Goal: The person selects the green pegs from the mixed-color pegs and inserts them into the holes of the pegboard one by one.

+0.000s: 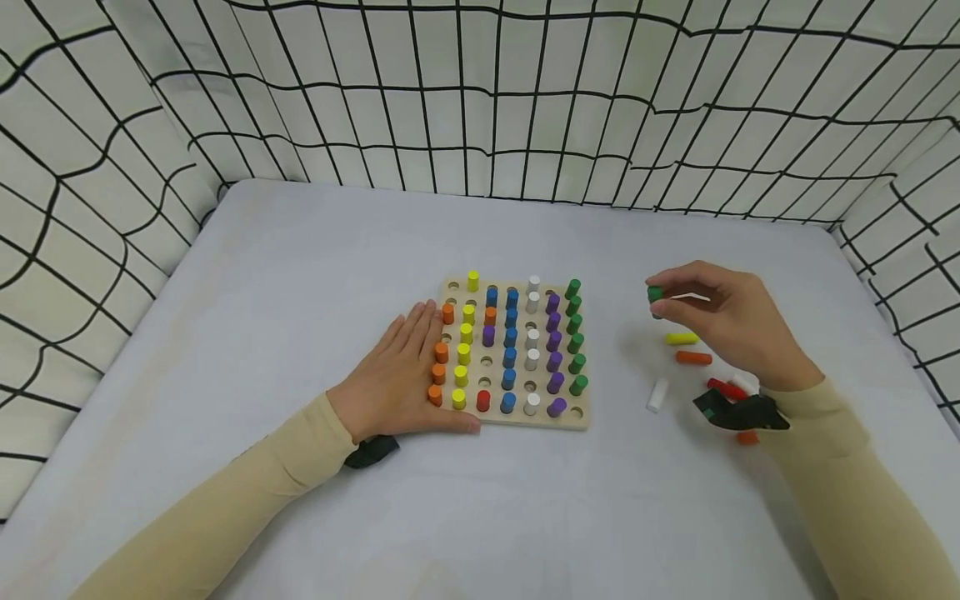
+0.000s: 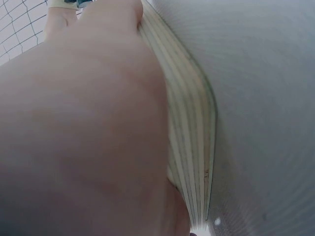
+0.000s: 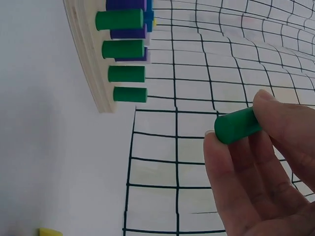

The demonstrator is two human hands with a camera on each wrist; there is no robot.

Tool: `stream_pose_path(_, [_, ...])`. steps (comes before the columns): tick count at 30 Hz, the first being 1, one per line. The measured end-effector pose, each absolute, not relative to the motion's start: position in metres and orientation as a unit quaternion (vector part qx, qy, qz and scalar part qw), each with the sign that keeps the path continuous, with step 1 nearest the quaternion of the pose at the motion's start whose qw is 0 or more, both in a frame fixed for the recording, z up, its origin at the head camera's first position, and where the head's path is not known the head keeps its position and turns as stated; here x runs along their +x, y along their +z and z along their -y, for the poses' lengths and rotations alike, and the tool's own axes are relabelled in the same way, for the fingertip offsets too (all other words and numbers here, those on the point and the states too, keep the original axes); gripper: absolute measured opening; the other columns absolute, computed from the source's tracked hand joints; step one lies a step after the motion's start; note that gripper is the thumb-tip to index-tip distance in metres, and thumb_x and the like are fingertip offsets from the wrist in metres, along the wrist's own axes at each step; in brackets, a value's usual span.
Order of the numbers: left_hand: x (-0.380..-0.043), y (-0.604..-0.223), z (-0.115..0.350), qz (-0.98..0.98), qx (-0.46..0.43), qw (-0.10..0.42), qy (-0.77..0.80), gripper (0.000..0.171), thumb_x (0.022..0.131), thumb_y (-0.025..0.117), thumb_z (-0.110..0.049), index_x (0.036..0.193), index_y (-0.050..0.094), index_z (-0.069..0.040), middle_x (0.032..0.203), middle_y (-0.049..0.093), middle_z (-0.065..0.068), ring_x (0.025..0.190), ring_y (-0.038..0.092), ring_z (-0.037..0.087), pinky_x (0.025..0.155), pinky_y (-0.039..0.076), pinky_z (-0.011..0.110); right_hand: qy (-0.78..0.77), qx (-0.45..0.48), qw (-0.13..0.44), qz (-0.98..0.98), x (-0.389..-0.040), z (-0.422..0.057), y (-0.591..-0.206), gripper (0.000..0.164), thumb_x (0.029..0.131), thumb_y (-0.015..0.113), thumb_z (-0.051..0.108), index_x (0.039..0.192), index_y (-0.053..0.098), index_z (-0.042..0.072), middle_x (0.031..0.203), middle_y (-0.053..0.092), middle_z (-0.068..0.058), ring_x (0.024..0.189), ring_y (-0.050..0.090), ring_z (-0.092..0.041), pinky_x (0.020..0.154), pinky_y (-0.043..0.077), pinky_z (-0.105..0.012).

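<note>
A wooden pegboard [image 1: 551,417] lies flat on the table, with columns of orange, yellow, blue, white, purple and green pegs standing in its holes. Some holes are bare, among them one at the bottom of the green column. Along the board's left edge my left hand [image 1: 401,375] rests with straight fingers, its thumb by the front edge. In the left wrist view this hand [image 2: 83,128] covers much of the board's layered side [image 2: 192,128]. Off to the right of the board, my right hand [image 1: 723,317] pinches a green peg [image 3: 238,125] between thumb and fingers, above the table.
Loose pegs lie beneath and beside the right hand: a yellow peg [image 1: 681,339], an orange peg [image 1: 693,357], a white peg [image 1: 657,395] and a red peg [image 1: 726,388], with more partly hidden by the wrist strap [image 1: 742,412]. A black wire grid [image 1: 495,92] borders the table.
</note>
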State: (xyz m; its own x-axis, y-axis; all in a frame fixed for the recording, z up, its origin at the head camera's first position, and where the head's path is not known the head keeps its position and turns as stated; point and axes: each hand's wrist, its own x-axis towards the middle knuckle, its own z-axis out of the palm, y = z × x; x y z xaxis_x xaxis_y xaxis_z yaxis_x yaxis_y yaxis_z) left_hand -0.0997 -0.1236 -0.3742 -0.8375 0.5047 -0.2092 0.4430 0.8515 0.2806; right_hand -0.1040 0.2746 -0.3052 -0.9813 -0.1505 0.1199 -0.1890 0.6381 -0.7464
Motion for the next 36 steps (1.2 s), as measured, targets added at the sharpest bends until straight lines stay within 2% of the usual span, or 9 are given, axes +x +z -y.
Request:
stream_pose_path(7, [-0.101,-0.374,0.123,-0.953,0.245,0.141,0.11,0.145,0.07,0.065,-0.091,0.165,0.004,0.001,0.176,-0.002,0.018,0.165,0.0,0.039,0.135,0.007,0.055,0.44,0.114,0.017,0.89,-0.096,-0.269,-0.316,0.028,0.094,0.077,0.015,0.121,0.072,0.014,0.11,0.073,0.007,0.096,0.074,-0.001,0.09,0.057,-0.01])
stream_pose_path(9, [-0.101,-0.374,0.123,-0.953,0.245,0.142,0.11,0.144,0.07,0.065,-0.09,0.165,0.005,0.001,0.176,-0.002,0.018,0.165,0.0,0.039,0.135,0.007,0.055,0.445,0.104,0.009,0.889,-0.095,-0.267,-0.319,0.027,0.094,0.078,0.017,0.121,0.072,0.016,0.109,0.073,0.008,0.097,0.074,0.0,0.079,0.061,-0.015])
stream_pose_path(11, [-0.101,-0.374,0.123,-0.953,0.245,0.141,0.109,0.144,0.07,0.065,-0.09,0.165,0.005,0.001,0.176,-0.001,0.018,0.165,0.0,0.039,0.135,0.007,0.056,0.447,0.091,0.0,0.89,-0.094,-0.266,-0.322,0.027,0.094,0.078,0.021,0.12,0.072,0.018,0.108,0.073,0.009,0.096,0.074,0.001,0.066,0.06,-0.02])
stream_pose_path(13, [-0.101,-0.374,0.123,-0.953,0.245,0.141,0.111,0.145,0.07,0.065,-0.09,0.165,0.004,0.001,0.176,-0.001,0.018,0.165,0.0,0.039,0.135,0.007,0.055,0.451,0.087,-0.002,0.888,-0.093,-0.265,-0.325,0.027,0.093,0.079,0.021,0.12,0.072,0.018,0.108,0.073,0.009,0.097,0.074,0.001,0.065,0.06,-0.021])
stream_pose_path(14, [-0.101,-0.374,0.123,-0.953,0.245,0.142,0.112,0.145,0.07,0.065,-0.091,0.165,0.004,0.001,0.176,-0.001,0.018,0.165,0.0,0.038,0.135,0.007,0.055,0.456,0.09,-0.002,0.885,-0.093,-0.264,-0.327,0.027,0.093,0.079,0.02,0.119,0.073,0.017,0.108,0.073,0.009,0.097,0.074,0.0,0.066,0.061,-0.021])
stream_pose_path(18, [-0.101,-0.373,0.123,-0.952,0.244,0.143,0.115,0.145,0.07,0.066,-0.09,0.165,0.003,0.0,0.176,-0.001,0.018,0.165,0.001,0.038,0.135,0.007,0.055,0.478,0.135,0.013,0.868,-0.092,-0.262,-0.334,0.027,0.091,0.078,0.007,0.118,0.072,0.008,0.108,0.073,0.008,0.1,0.073,-0.002,0.091,0.059,-0.015])
stream_pose_path(21, [-0.1,-0.373,0.123,-0.953,0.244,0.142,0.113,0.145,0.07,0.065,-0.09,0.165,0.003,0.0,0.176,-0.001,0.018,0.165,0.001,0.038,0.135,0.007,0.055,0.485,0.158,0.016,0.86,-0.091,-0.26,-0.337,0.028,0.091,0.078,0.004,0.119,0.072,0.005,0.107,0.073,0.01,0.099,0.073,-0.002,0.092,0.059,-0.015])
stream_pose_path(29, [-0.099,-0.372,0.123,-0.953,0.241,0.143,0.113,0.146,0.07,0.065,-0.091,0.165,0.003,0.0,0.176,-0.002,0.018,0.165,0.001,0.038,0.135,0.007,0.056,0.482,0.176,0.005,0.858,-0.087,-0.255,-0.34,0.025,0.091,0.078,0.003,0.115,0.073,0.008,0.107,0.073,0.011,0.099,0.072,-0.003,0.09,0.06,-0.015])
stream_pose_path(36, [-0.099,-0.371,0.123,-0.953,0.242,0.145,0.111,0.145,0.07,0.065,-0.091,0.165,0.003,0.0,0.176,-0.002,0.018,0.165,0.001,0.038,0.135,0.006,0.056,0.496,0.2,-0.009,0.845,-0.084,-0.255,-0.344,0.028,0.089,0.077,-0.002,0.116,0.072,0.005,0.105,0.072,0.012,0.098,0.072,-0.003,0.09,0.06,-0.016])
